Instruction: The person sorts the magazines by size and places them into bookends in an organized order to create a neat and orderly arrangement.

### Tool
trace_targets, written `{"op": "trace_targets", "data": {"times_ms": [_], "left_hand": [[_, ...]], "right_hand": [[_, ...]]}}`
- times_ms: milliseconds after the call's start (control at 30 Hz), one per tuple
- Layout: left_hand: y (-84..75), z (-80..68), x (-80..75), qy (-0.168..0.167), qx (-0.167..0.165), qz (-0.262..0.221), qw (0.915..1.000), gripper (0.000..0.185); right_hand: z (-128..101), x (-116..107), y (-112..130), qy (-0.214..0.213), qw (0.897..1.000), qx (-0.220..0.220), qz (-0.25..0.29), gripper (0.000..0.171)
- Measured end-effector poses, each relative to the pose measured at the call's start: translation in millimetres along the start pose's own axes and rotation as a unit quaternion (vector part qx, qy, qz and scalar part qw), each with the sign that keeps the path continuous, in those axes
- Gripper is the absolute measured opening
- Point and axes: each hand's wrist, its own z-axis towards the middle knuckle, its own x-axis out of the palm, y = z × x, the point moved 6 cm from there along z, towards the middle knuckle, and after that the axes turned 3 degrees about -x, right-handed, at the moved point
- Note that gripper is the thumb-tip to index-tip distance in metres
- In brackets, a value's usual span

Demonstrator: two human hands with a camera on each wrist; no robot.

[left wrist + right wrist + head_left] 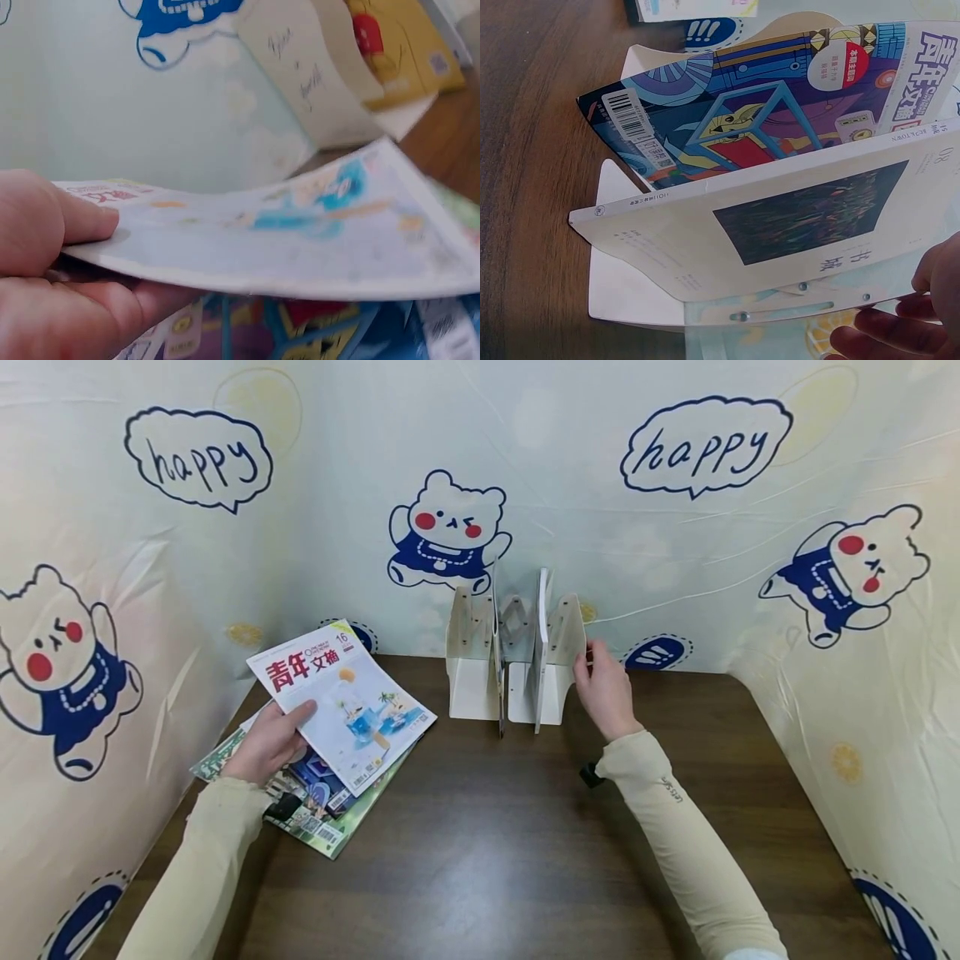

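My left hand (270, 743) pinches a white-covered magazine (375, 710) with red Chinese characters by its left edge, thumb on top. It is tilted above other magazines. At the back of the table stands a white book rack (471, 689) with upright end plates. My right hand (607, 689) grips the edge of its right end plate (566, 635), thumb and fingers on opposite sides. Inside the rack, a white book (832, 232) stands near that plate, and a blue patterned magazine (697, 97) stands further left. A yellow cover (409, 52) shows beside the left plate.
Under the held magazine, a dark blue magazine (318, 777) and a green-edged magazine (352, 839) lie at the table's left. A printed cloth (570, 460) with bears surrounds the brown wooden table (480, 860) at the back and sides.
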Motion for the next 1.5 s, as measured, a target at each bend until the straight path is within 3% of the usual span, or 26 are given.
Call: {"op": "trace_targets", "data": {"times_ms": [233, 500, 833, 1000, 1200, 1500], "left_hand": [[-12.0, -9.9, 19.4, -0.008, 0.044, -0.012, 0.9989, 0.063], [-25.0, -22.1, 44.5, -0.026, 0.066, 0.001, 0.9975, 0.061], [-38.1, -38.0, 78.6, -0.035, 0.096, 0.074, 0.992, 0.056], [-43.9, -48.4, 96.9, -0.064, 0.101, 0.11, 0.9868, 0.055], [-49.8, -63.0, 119.8, -0.088, 0.121, 0.124, 0.981, 0.054], [-56.0, -86.1, 153.0, -0.088, 0.141, 0.135, 0.9769, 0.052]], "right_hand": [[-1, 1, 0, 0.01, 1.0, 0.006, 0.003, 0.025], [-1, 0, 1, 0.001, 1.0, -0.001, 0.003, 0.022], [0, 1, -1, 0.006, 1.0, 0.005, 0.005, 0.025], [0, 1, -1, 0.007, 1.0, 0.008, 0.003, 0.024], [0, 0, 1, 0.0, 1.0, 0.005, 0.002, 0.021], [-1, -1, 4, -0.007, 1.0, -0.001, 0.0, 0.024]]}}
